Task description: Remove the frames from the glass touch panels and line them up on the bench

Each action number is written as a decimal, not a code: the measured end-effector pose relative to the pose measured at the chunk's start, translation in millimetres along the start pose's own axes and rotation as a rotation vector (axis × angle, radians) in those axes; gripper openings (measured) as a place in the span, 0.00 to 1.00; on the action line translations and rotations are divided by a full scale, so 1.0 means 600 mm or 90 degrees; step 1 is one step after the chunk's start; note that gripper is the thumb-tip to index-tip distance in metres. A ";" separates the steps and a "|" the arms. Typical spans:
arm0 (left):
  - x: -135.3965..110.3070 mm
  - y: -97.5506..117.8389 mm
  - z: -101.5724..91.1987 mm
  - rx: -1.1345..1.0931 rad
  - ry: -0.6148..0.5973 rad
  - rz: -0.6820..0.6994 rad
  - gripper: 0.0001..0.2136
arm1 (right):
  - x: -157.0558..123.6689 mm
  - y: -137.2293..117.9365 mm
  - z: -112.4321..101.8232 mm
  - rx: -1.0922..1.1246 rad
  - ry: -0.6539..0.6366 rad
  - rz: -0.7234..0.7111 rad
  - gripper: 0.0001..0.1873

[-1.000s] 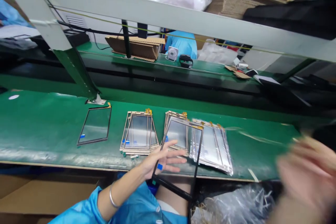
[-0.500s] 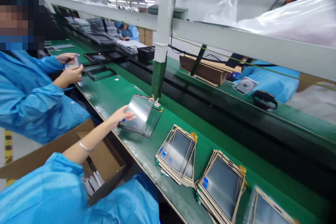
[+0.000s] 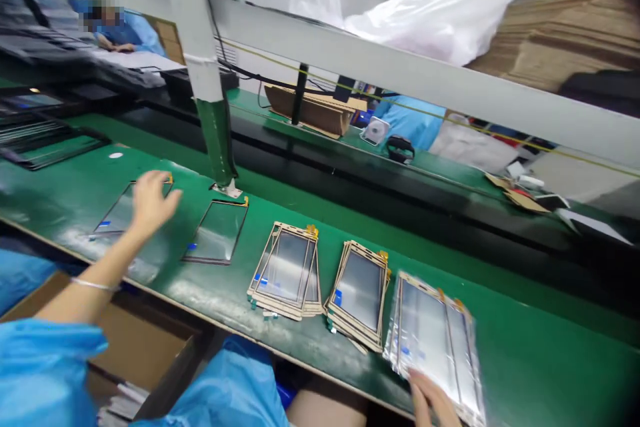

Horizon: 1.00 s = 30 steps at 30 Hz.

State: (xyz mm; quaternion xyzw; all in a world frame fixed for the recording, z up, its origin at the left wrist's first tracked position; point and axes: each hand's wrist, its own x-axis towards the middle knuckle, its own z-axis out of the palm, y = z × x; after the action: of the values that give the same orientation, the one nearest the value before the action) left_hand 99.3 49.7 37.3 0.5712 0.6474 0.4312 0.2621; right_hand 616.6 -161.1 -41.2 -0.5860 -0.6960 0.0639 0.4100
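My left hand (image 3: 153, 205) is open, its fingers spread above the right side of a black-framed glass touch panel (image 3: 116, 213) with a blue tab, covering part of it. A second black-framed panel (image 3: 220, 232) lies flat just to its right. Low at the right edge of the bench, my right hand (image 3: 434, 401) shows only in part. Its fingers are stretched out at the near edge of clear-wrapped, light-framed panels (image 3: 425, 327). Whether they touch the wrap I cannot tell.
Two stacks of light-framed panels, a skewed left stack (image 3: 286, 267) and a right stack (image 3: 359, 290), stand mid-bench. A post (image 3: 213, 113) rises behind. Black frames (image 3: 55, 140) lie far left. Below the green bench (image 3: 210, 293) is an open cardboard box (image 3: 145, 340). Another person (image 3: 123, 30) sits across.
My left hand has let go of the glass panel, which now lies on the bench left of the other one. The view has swung right, and my right hand has come into sight.
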 end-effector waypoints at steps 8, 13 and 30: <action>-0.147 0.132 0.435 0.024 -0.370 0.173 0.10 | 0.073 0.065 0.152 -0.360 0.032 -0.008 0.24; -0.163 0.143 0.515 0.067 -0.391 0.171 0.19 | 0.070 0.083 0.181 -0.403 0.063 0.013 0.22; -0.173 0.171 0.578 -0.293 -0.343 -0.152 0.22 | 0.065 0.128 0.189 -0.151 0.014 0.139 0.32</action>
State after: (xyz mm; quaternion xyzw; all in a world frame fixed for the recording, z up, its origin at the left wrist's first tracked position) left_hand 462.1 36.7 -60.6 0.5110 0.5032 0.3660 0.5930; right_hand 603.0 -59.4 -140.3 -0.7031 -0.6266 0.0190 0.3358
